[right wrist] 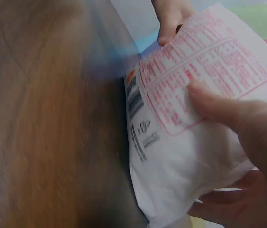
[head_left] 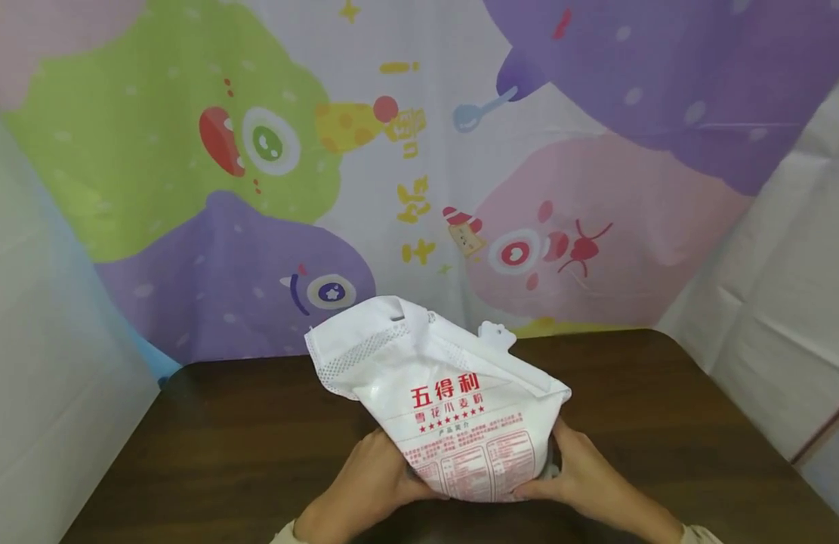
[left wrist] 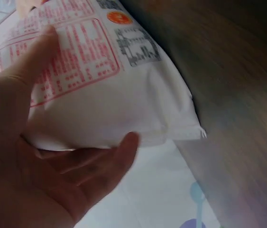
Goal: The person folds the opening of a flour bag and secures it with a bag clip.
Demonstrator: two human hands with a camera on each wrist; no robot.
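A white flour bag (head_left: 460, 423) with red print is held between both hands over the table, its lower end toward me. My left hand (head_left: 374, 472) grips its left side; in the left wrist view the thumb (left wrist: 41, 54) lies on the printed face and the fingers reach behind the bag. On the other side my right hand (head_left: 589, 476) holds it the same way, its thumb (right wrist: 214, 102) pressed on the print in the right wrist view. The bag's top is folded and creased, and a white scalloped tab (head_left: 497, 336) sticks out beside the fold.
The dark brown wooden table (head_left: 222, 431) lies under the bag. Behind it hangs a backdrop (head_left: 419, 287) with cartoon figures, and white sheets (head_left: 779, 302) stand along both sides.
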